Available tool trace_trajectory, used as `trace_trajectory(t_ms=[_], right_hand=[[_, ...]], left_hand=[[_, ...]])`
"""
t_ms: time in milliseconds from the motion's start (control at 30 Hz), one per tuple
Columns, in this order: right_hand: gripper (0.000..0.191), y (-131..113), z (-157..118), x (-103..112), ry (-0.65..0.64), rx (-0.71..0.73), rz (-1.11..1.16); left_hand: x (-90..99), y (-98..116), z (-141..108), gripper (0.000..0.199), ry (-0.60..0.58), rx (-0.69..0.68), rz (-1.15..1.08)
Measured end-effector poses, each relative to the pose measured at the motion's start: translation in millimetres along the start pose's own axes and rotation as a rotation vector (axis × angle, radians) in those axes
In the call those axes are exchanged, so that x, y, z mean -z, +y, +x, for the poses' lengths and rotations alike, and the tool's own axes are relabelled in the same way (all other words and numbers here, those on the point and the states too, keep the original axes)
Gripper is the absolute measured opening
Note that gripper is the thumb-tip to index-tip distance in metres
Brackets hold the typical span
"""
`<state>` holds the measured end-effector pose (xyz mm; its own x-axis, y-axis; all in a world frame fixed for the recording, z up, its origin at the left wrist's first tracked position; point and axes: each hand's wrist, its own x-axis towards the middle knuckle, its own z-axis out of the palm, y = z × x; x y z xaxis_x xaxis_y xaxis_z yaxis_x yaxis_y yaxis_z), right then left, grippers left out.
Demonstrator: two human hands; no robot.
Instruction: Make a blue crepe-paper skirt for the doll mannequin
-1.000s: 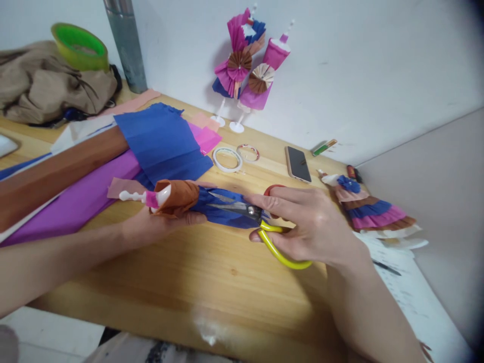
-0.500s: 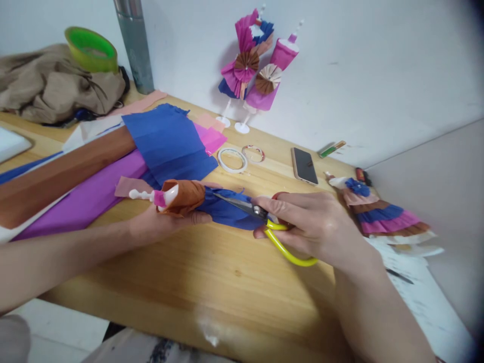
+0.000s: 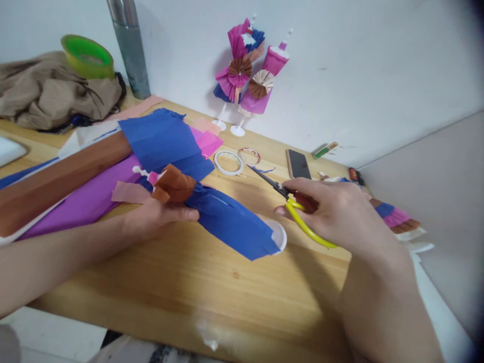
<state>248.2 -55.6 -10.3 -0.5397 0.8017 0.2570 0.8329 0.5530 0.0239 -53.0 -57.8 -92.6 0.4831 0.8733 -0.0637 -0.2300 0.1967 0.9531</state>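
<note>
Scissors [image 3: 283, 191] w/ gap fr. skirt [image 3: 232, 218] edge

Site: papercraft workspace at a wooden table [image 3: 234, 300] against a white wall [image 3: 359, 60]; home or workshop, cannot tell. Evidence: coloured paper sheets [image 3: 161, 141] beyond left hand [image 3: 162, 214]; scissors [image 3: 282, 189] in right hand [image 3: 336, 209]; tape rolls [image 3: 229, 153] and paper-dressed figurines [image 3: 240, 68] beyond both.

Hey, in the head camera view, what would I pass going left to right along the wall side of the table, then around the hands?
Wall side: beige cloth, grey bottle, pair of paper-dressed figures, phone, green object. Around the hands: left hand, blue paper wrap, right hand holding scissors.
</note>
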Motion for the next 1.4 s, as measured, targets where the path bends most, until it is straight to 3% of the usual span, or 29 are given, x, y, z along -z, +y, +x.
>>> trace_trajectory(t_ms=[100, 233, 367, 467, 633, 733, 867, 933, 1000, 1100, 1267, 1400], right_hand=[[0.011, 13.2, 0.3, -7.0, -0.199, -0.082, -0.109], [0.032, 17.0, 2.7, -24.9, -0.396, -0.045, -0.055], [0.05, 6.2, 4.4, -33.8, -0.508, -0.032, 0.143], [0.052, 0.0, 4.2, -34.1, -0.579, -0.051, 0.192], [0.048, -5.9, 3.0, -31.5, -0.539, -0.081, 0.099], [0.036, -14.2, 3.1, -23.3, -0.442, -0.141, 0.014], [0.013, -28.8, -0.9, -7.6, -0.328, -0.138, 0.202], [0.023, -34.7, -6.0, -4.3, -0.343, -0.031, 0.321], [0.047, -39.3, -11.3, -6.3, -0.378, 0.058, 0.352], [0.065, -44.7, -14.7, -14.6, -0.395, 0.065, 0.32], [0.012, -49.7, -7.6, -19.1, -0.333, -0.106, 0.345], [0.023, -49.5, -3.6, -14.8, -0.337, -0.187, 0.392]], left_hand=[[9.1, -5.2, 7.8, 0.033, -0.087, 0.051, -0.138], [19.8, -7.1, 14.6, 0.03, -0.216, 0.104, -0.206], [23.6, -7.5, 14.3, 0.023, -0.211, 0.128, -0.277], [23.2, -9.3, 14.2, 0.025, -0.199, 0.153, -0.308], [22.0, -10.9, 16.6, 0.022, -0.182, 0.162, -0.356], [22.2, -11.0, 17.3, 0.023, -0.17, 0.163, -0.362], [22.0, -10.4, 16.7, 0.025, -0.152, 0.181, -0.365], [21.5, -9.9, 16.5, 0.026, -0.149, 0.188, -0.377], [20.9, -9.5, 16.4, 0.025, -0.148, 0.184, -0.393], [20.4, -9.2, 16.2, 0.026, -0.13, 0.175, -0.399], [21.0, -10.1, 16.2, 0.026, -0.132, 0.185, -0.4], [22.1, -11.1, 16.3, 0.029, -0.113, 0.189, -0.4]])
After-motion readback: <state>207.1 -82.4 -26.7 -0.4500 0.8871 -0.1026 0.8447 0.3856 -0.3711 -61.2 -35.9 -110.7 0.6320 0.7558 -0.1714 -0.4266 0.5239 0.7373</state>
